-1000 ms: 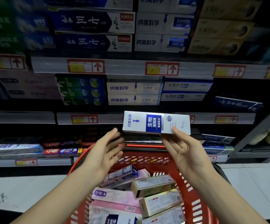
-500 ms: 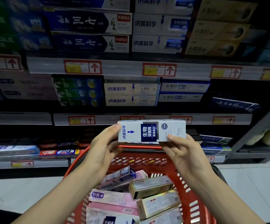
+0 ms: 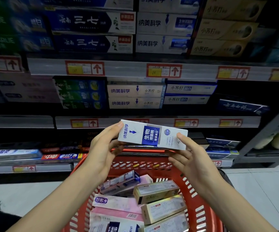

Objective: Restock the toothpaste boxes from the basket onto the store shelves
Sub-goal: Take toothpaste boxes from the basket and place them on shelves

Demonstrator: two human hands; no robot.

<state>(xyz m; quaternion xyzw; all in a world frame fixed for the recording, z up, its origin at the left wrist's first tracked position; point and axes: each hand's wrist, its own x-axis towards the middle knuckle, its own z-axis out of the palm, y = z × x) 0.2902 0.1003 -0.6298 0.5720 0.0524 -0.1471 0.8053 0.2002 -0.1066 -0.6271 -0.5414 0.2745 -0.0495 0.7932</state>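
Facing the held box [image 3: 152,137], stacked shelf boxes [image 3: 135,96] (seemingly two); basket [image 3: 140,159] below.

Dark metal store shelves [image 3: 127,69], 3 tiers w/ grey price rails. Top: dark-blue toothpaste boxes [image 3: 85,43], white boxes [image 3: 162,43], gold boxes [image 3: 219,47], stacked flat. Mid: green boxes [image 3: 80,94], white pair [image 3: 135,97], blue-white pair [image 3: 187,93]. Bottom: pale-blue box [image 3: 16,154] beside red box [image 3: 60,156]. Red plastic basket [image 3: 207,206] holds pink cartons [image 3: 117,203] & gold cartons [image 3: 157,191], loose. Pale tiled floor [image 3: 18,195] below.

red-framed price tags [image 3: 163,70] with up arrows, pale tiled floor [image 3: 260,186]
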